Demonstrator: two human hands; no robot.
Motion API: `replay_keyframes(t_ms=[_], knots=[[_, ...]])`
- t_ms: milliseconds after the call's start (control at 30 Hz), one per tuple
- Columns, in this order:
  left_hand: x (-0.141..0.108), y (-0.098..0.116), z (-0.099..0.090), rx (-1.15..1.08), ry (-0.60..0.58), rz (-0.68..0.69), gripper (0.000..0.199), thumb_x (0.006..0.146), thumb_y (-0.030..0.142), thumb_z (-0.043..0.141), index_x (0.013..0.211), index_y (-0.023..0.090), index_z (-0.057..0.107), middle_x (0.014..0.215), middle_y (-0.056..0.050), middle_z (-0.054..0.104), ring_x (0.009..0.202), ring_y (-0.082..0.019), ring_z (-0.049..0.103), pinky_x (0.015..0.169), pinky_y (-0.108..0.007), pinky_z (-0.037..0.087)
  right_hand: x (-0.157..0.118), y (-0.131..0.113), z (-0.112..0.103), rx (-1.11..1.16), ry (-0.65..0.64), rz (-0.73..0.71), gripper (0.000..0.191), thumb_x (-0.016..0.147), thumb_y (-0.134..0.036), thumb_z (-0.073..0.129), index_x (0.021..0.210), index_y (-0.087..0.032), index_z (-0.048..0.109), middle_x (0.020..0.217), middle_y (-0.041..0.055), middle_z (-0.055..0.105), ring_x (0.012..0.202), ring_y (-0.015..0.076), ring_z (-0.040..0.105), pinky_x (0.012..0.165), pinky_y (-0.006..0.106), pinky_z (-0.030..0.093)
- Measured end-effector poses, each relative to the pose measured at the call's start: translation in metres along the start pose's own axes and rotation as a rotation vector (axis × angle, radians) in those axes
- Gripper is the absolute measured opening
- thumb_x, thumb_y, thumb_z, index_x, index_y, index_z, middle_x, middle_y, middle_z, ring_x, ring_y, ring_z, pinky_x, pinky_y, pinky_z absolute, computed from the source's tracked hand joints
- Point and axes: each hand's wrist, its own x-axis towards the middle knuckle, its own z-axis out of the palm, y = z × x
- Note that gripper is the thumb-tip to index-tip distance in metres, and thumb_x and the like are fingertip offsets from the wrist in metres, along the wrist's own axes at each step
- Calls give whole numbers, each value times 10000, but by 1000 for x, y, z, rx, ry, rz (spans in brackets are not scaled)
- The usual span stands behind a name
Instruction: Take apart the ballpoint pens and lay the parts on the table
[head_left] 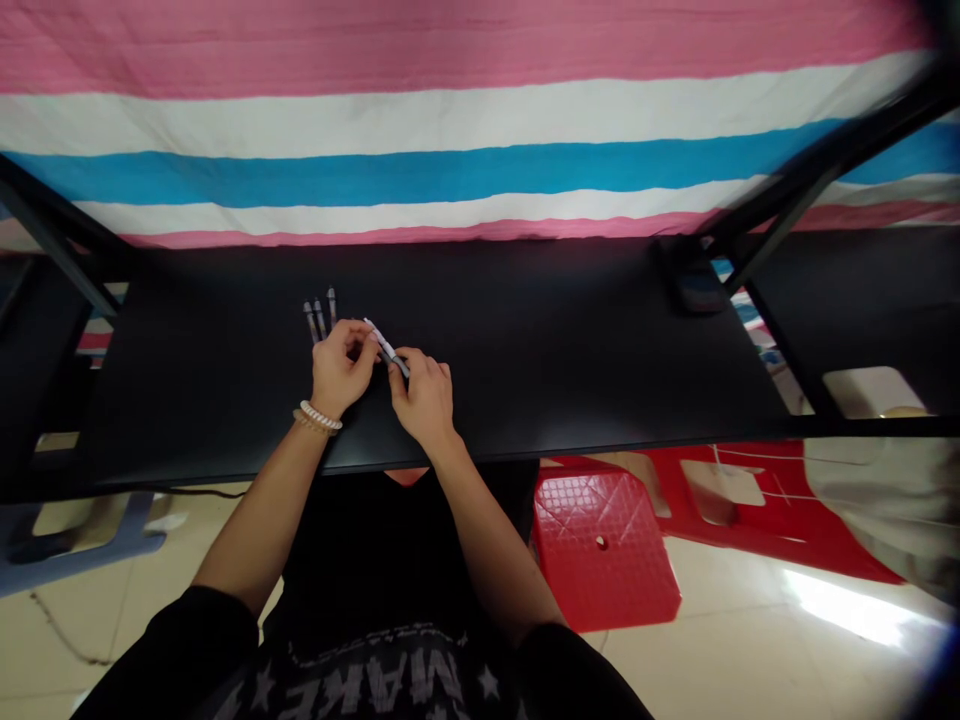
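A slim pen [381,339], white along one part and grey toward its lower end, lies at a slant between my two hands above the black table. My left hand [341,368], with two coiled bands at the wrist, pinches at the pen's upper left side with thumb and forefinger. The fingers of my right hand [426,396] are closed round its lower grey end. Just beyond my left hand, three dark-and-clear pens [318,318] lie side by side on the table, their near ends hidden behind that hand.
The black table [570,340] stretches to both sides, with a dark flat object [696,285] at its right rear corner. Behind it hangs a striped cloth [450,175]. Metal struts [787,215] rise at the sides. A red stool [604,550] stands below, right of my body.
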Motion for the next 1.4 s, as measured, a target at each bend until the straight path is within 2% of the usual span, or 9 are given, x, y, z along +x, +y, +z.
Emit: replay_keyframes(t_ms=[267, 533, 633, 767, 867, 1033, 1133, 1233, 1400], knots=[[-1, 4, 0, -40, 12, -32, 123, 887, 285, 659, 964, 189, 642, 766, -25, 728, 601, -146, 702, 551, -238, 537, -2, 3, 1, 117, 62, 17, 225, 1024, -222, 463, 1176, -167, 620, 1116, 112, 725, 1013, 255, 674, 897, 371, 463], [-3, 8, 1, -135, 51, -91, 147, 878, 312, 686, 948, 187, 652, 744, -32, 724, 590, -161, 702, 534, -251, 535, -3, 10, 4, 332, 207, 102, 259, 1035, -316, 426, 1102, -189, 641, 951, 79, 732, 842, 213, 708, 790, 328, 537], [-3, 8, 2, -141, 97, -89, 167, 871, 309, 703, 963, 179, 651, 784, -39, 732, 656, -162, 729, 609, -256, 572, -4, 11, 5, 408, 297, 126, 284, 1036, -361, 427, 1115, -188, 639, 910, 65, 723, 790, 201, 705, 744, 317, 548], [-1, 8, 4, -216, 212, -85, 289, 852, 348, 744, 1053, 173, 633, 956, -81, 745, 843, -182, 758, 790, -300, 613, -5, 10, 4, 444, 372, 105, 292, 1030, -375, 437, 1110, -187, 646, 853, 51, 705, 737, 189, 691, 712, 310, 551], [1, 8, 6, -351, 230, -100, 403, 810, 394, 789, 1106, 184, 614, 1083, -109, 731, 945, -199, 752, 856, -330, 620, -4, 9, 3, 432, 376, 75, 286, 1027, -371, 438, 1100, -194, 650, 848, 51, 703, 732, 189, 688, 721, 315, 555], [2, 12, 6, -556, 96, -254, 541, 808, 434, 790, 1248, 203, 576, 1150, -134, 739, 925, -217, 769, 801, -327, 640, -4, 10, 4, 436, 321, 22, 277, 1027, -359, 439, 1104, -197, 649, 884, 56, 711, 761, 189, 696, 747, 315, 559], [3, 14, 5, -611, 60, -307, 503, 793, 435, 805, 1185, 200, 594, 1122, -133, 755, 945, -234, 770, 780, -333, 647, -4, 11, 5, 440, 279, 12, 281, 1025, -369, 442, 1108, -203, 653, 904, 60, 717, 778, 192, 701, 759, 318, 562], [4, 15, 4, -706, 20, -343, 478, 764, 431, 831, 1096, 201, 575, 1000, -106, 780, 939, -254, 774, 817, -397, 649, -3, 11, 5, 436, 258, 12, 291, 1022, -372, 442, 1131, -203, 653, 861, 50, 717, 752, 194, 702, 754, 325, 566], [6, 18, 3, -786, 4, -373, 484, 706, 410, 879, 990, 205, 545, 896, -68, 786, 926, -258, 778, 844, -428, 647, -2, 12, 6, 506, 196, 27, 295, 1018, -381, 463, 1150, -197, 651, 815, 38, 724, 698, 181, 709, 707, 308, 576]])
